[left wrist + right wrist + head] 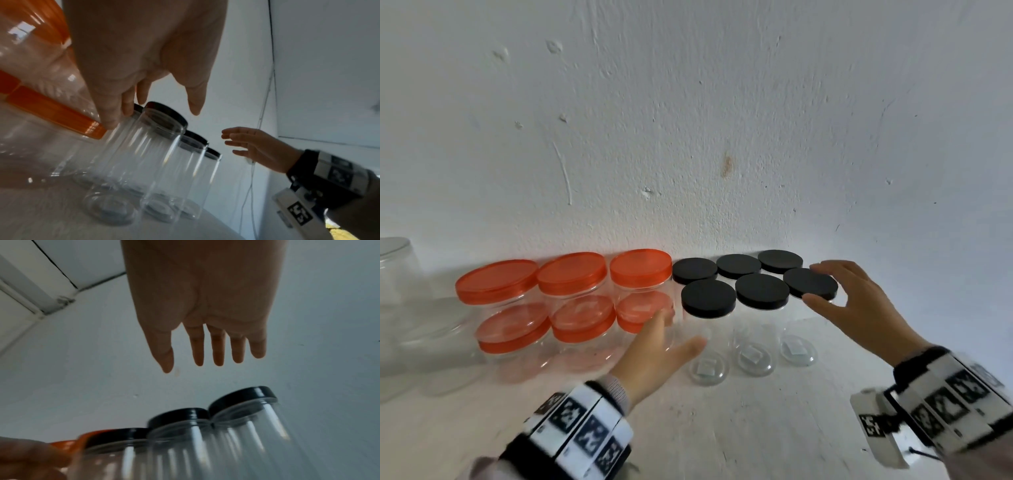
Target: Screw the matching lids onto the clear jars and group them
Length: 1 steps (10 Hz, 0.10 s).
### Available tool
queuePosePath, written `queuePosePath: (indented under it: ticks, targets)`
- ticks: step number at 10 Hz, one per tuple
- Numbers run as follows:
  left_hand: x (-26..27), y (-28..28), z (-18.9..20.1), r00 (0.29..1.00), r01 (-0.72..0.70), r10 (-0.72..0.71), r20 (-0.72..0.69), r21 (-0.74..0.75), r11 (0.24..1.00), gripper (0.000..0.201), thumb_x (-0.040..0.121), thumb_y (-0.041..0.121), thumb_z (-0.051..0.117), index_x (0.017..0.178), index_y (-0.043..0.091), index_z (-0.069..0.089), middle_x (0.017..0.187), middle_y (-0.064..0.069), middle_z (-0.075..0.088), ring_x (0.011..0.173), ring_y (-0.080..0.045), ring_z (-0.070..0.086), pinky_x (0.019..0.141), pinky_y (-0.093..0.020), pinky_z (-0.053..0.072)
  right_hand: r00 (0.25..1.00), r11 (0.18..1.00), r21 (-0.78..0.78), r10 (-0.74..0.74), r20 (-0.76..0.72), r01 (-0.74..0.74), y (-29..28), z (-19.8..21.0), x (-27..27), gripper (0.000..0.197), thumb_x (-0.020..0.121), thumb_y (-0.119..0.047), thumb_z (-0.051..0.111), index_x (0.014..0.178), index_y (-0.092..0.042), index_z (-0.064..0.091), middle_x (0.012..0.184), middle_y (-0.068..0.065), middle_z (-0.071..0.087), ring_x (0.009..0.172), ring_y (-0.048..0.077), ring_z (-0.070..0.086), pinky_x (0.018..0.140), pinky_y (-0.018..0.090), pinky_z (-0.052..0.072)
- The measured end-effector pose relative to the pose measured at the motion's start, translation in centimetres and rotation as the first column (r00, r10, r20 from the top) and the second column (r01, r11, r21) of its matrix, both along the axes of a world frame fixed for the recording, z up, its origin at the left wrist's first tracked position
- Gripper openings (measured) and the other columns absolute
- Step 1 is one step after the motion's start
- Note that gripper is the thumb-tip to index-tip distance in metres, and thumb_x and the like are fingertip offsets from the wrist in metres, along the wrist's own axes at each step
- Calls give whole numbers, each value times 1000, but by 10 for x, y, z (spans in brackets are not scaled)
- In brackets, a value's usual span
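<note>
Several tall clear jars with black lids (762, 291) stand in two rows of three against the wall. Left of them, clear jars with orange lids (571, 272) are stacked two high. My left hand (678, 330) is open, its fingers reaching between the orange stack and the front-left black-lidded jar (708, 298); in the left wrist view the fingertips (125, 112) touch clear jar wall. My right hand (812, 283) is spread open at the front-right black lid (822, 286). In the right wrist view its straight fingers (218, 353) hover above the lids and hold nothing.
Clear jars without coloured lids (393, 267) stand at the far left, blurred. A white wall (688, 137) rises right behind the jars. The white tabletop (739, 428) stretches toward me in front of the rows.
</note>
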<state>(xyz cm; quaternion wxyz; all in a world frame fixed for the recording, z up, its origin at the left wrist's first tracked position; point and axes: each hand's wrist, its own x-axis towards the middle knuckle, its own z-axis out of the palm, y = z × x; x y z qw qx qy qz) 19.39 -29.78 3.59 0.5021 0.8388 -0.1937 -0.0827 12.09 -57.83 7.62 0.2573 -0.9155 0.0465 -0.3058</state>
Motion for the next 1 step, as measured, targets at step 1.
queuePosePath:
  ticks: [1]
  targets:
    - [-35,41,-5,993,109,-109,-52,-6,994,80,65,64,66,135,34,41,138,25,40,127,7,37,91,-9,36,991,993,60,99,88,-105,26,-5,-49,31,81,-26,71,110,-32,64,113,-19,61,97,-11,54,74,3,38]
